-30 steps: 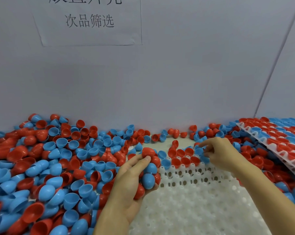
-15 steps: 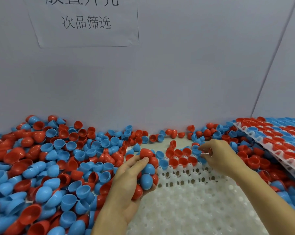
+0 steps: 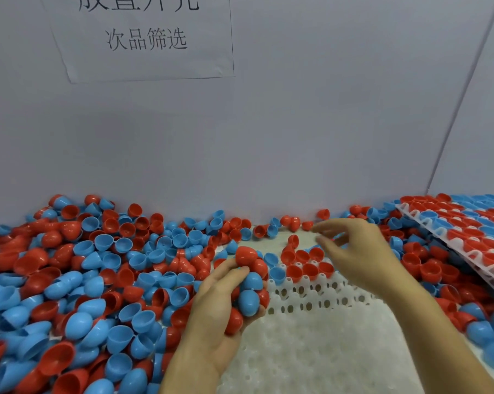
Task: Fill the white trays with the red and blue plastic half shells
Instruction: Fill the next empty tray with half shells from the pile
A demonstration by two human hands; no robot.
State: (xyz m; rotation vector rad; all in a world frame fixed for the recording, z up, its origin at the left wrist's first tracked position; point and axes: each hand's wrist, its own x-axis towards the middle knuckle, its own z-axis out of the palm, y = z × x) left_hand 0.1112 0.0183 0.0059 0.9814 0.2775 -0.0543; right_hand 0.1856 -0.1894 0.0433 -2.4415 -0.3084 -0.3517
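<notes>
A white tray (image 3: pixel 319 345) with many cups lies in front of me; its far rows hold several red half shells (image 3: pixel 302 256) and a blue one (image 3: pixel 277 274). My left hand (image 3: pixel 220 314) cups a bunch of red and blue half shells (image 3: pixel 250 288) at the tray's left edge. My right hand (image 3: pixel 353 248) hovers above the tray's far right part, its thumb and fingers loosely spread, with nothing held that I can see. A big pile of loose red and blue half shells (image 3: pixel 98 280) covers the table to the left.
A second white tray (image 3: pixel 467 231), full of red and blue shells, lies tilted at the right. More loose shells (image 3: pixel 427 265) lie between the two trays and along the grey wall (image 3: pixel 268 137). A paper sign (image 3: pixel 146 38) hangs on the wall.
My right hand has lifted off the tray's far row and its fingers have spread apart. The left hand stays in place with its handful of shells.
</notes>
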